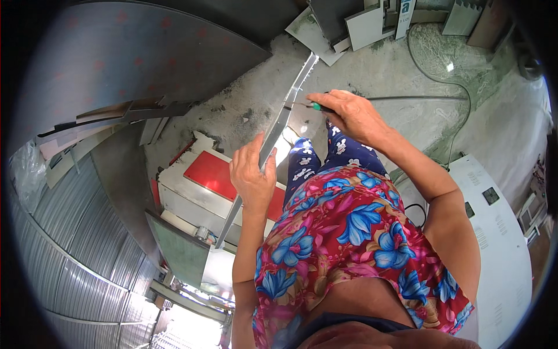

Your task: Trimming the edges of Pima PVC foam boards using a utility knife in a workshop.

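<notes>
A long, narrow grey metal strip [281, 123] slants across in front of me, from beside my left forearm up to the far floor. My left hand [254, 174] is closed around its middle, thumb on one side and fingers on the other. In my right hand [353, 115] is a thin-bladed hand tool [317, 106] with a green and black handle, its blade pointing left. The tip reaches the strip's edge, though whether it touches cannot be made out. Small white bits line the strip's far edge.
A red and white box-shaped unit [212, 174] stands at my left. Large grey sheets [145, 52] fill the far left, and panel offcuts [364, 27] lean at the back. A cable [465, 116] curves over the dusty floor. A pale cabinet [497, 227] is at my right.
</notes>
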Motion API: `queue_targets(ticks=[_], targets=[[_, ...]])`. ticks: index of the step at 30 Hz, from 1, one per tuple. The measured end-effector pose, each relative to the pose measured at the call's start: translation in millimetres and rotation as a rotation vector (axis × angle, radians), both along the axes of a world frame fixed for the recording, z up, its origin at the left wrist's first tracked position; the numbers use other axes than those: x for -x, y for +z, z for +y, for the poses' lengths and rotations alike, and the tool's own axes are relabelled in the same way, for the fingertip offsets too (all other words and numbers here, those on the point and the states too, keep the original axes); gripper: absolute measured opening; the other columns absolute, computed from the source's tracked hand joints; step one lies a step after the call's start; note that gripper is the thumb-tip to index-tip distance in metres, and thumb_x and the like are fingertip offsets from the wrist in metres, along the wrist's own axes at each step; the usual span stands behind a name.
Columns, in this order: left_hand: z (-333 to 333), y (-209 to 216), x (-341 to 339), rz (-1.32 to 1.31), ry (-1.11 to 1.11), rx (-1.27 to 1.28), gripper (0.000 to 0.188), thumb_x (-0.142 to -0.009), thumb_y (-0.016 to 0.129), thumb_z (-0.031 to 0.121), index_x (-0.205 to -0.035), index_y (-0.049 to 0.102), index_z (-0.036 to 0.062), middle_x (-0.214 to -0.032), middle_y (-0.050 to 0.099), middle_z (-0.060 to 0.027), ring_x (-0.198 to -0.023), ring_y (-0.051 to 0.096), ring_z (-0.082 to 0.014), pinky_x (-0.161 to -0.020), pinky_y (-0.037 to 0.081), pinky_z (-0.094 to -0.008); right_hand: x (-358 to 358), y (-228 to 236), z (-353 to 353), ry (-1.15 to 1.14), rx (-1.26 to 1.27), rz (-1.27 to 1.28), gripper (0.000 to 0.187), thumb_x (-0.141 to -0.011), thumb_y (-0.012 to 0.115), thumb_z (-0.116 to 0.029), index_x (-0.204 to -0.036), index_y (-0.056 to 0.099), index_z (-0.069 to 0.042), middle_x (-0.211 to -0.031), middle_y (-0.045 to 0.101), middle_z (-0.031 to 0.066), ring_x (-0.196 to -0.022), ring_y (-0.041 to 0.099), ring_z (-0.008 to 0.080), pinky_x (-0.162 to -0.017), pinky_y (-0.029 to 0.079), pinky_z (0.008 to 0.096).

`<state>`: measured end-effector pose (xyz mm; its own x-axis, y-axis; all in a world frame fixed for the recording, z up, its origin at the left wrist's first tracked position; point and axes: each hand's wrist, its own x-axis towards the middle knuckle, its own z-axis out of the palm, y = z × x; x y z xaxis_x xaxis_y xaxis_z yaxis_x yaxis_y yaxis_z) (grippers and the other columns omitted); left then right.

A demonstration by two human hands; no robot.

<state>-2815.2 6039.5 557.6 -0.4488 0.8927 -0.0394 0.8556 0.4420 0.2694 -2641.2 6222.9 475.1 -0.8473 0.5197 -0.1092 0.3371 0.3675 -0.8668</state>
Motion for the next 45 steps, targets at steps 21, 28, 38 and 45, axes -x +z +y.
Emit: queue_targets(ticks=[21, 28, 38, 45], targets=[[-39.3, -27.1, -17.0, -0.209, -0.005, 0.079, 0.057, -0.076, 0.069, 0.005, -0.131, 0.060, 0.0111, -0.118, 0.067, -0.0076, -0.104, 0.063, -0.0294, -0.088, 0.048, -0.0402, 15.7, 12.1, -0.8, 0.349, -0.134, -0.094, 0.034, -0.085, 0.065, -0.011, -0.117, 0.068, -0.020, -0.090, 0.063, 0.0063, -0.087, 0.064, 0.0293, -0.070, 0.053, 0.0413], [-47.0, -23.5, -10.9, -0.242, 0.016, 0.091, 0.059, -0.074, 0.070, 0.003, -0.132, 0.060, 0.0131, -0.119, 0.067, -0.0063, -0.103, 0.063, -0.0280, -0.087, 0.046, -0.0399, 30.3, -3.9, -3.6, 0.409, -0.156, -0.232, 0.031, -0.089, 0.064, -0.018, -0.119, 0.067, -0.022, -0.095, 0.066, 0.0064, -0.092, 0.066, 0.0298, -0.071, 0.054, 0.0425], [-54.9, -25.1, -5.3, -0.252, 0.004, 0.068, 0.061, -0.073, 0.070, 0.002, -0.132, 0.059, 0.0138, -0.119, 0.067, -0.0047, -0.102, 0.063, -0.0268, -0.084, 0.045, -0.0391, 36.2, -25.0, -13.4, 0.424, -0.149, -0.251, 0.031, -0.089, 0.065, -0.019, -0.120, 0.067, -0.019, -0.093, 0.065, 0.0080, -0.089, 0.066, 0.0325, -0.072, 0.054, 0.0431], [-58.2, -27.6, -6.5, -0.232, 0.008, 0.065, 0.063, -0.071, 0.069, 0.000, -0.132, 0.059, 0.0136, -0.120, 0.067, -0.0046, -0.103, 0.063, -0.0269, -0.084, 0.045, -0.0386, 31.0, -25.3, -22.7, 0.362, -0.089, -0.155, 0.034, -0.086, 0.067, -0.015, -0.120, 0.066, -0.020, -0.090, 0.063, 0.0078, -0.086, 0.064, 0.0317, -0.073, 0.053, 0.0419]])
